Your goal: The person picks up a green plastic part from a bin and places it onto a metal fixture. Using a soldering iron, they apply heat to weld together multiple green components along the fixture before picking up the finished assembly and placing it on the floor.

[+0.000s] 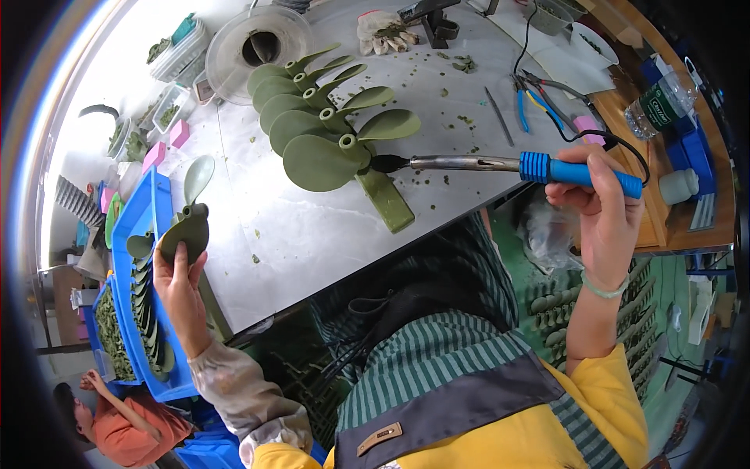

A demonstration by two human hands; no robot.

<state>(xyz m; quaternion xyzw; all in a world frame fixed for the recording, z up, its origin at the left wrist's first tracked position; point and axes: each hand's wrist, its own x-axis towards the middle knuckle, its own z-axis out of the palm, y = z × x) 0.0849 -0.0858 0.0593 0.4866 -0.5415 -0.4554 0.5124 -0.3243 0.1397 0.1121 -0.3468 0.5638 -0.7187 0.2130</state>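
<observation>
My right hand [608, 215] grips the blue handle of a soldering iron [469, 163]. Its dark, broad tip reaches the front of a row of green wax-like propellers [322, 162], by the upper end of a green bar [387, 205]; whether it touches is hard to tell. The propellers stand one behind another, hubs in line. At the left, my left hand [183, 301] pinches a single green propeller [187, 233] by a lower blade, apart from the row. A paler blade of it points up.
Blue trays [160, 195] of green parts line the left side, near pink blocks [155, 158]. Pliers [539, 98], a thin metal tool [500, 117], a glove [384, 33] and green scraps lie on the table. The iron's cord loops at right. Another person [129, 426] sits lower left.
</observation>
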